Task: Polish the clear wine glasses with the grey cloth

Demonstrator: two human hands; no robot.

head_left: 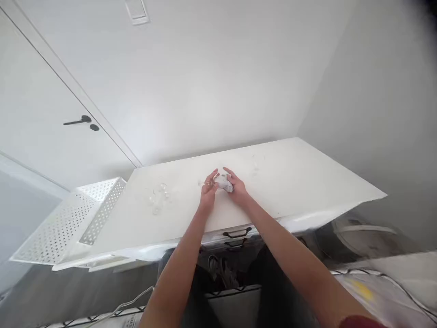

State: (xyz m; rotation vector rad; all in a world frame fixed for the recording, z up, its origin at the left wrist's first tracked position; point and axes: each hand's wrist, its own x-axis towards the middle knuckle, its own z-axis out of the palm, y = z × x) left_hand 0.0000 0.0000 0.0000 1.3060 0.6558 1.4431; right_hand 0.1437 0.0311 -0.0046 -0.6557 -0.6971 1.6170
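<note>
My left hand [209,191] is closed around a small clear stemmed glass [201,183], which is tipped on its side just above the white tabletop [184,205]. Its foot points left, and its bowl is mostly covered by fingers and cloth. A crumpled whitish-grey cloth [224,183] is gripped in my right hand [237,187] and pressed against the glass. Several clear glasses [157,198] stand faintly visible to the left. More clear glassware [255,167] sits to the right of my hands, too faint for its shape to be made out.
A white perforated metal rack [102,214] adjoins the left end of the cabinet. Dark drawer handles [237,233] stick out below the front edge. A wall runs behind the top, and a door with a black handle [78,120] is at the left.
</note>
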